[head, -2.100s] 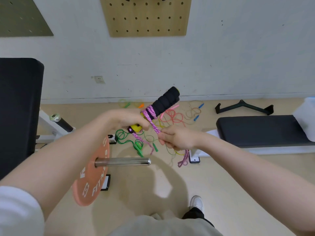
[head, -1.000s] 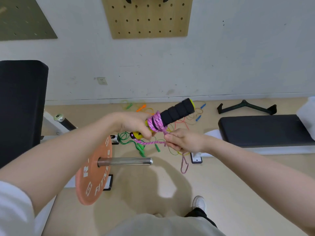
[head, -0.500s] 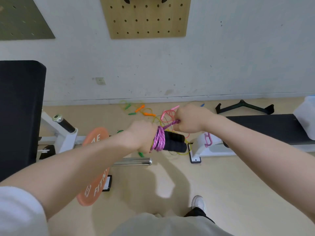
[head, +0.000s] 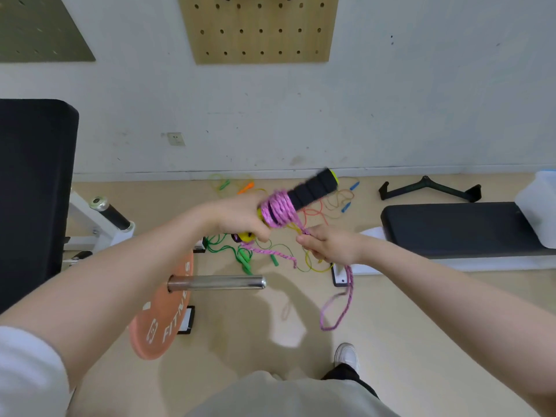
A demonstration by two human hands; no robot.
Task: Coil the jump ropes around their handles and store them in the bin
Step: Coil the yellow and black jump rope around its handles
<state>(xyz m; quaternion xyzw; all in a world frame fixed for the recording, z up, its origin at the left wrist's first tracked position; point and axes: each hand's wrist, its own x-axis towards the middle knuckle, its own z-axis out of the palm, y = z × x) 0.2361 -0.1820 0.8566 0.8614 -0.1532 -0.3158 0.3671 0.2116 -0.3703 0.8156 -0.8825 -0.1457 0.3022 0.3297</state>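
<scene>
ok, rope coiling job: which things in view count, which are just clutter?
Job:
- left hand, gripping black foam handles
- right hand, pinching pink rope
- loose ropes on floor

Clutter:
- orange weight plate
- steel bar
- black bench
- pegboard

left hand gripping; right hand pinching

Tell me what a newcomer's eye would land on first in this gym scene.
First, mid-frame, the bright pink rope coiled round a black foam handle: the left hand grips the handles while the right hand pinches the rope's loose tail, which dangles toward the floor. Next, the orange weight plate on a steel bar at lower left. Behind the hands, a tangle of coloured jump ropes lies on the floor.
</scene>
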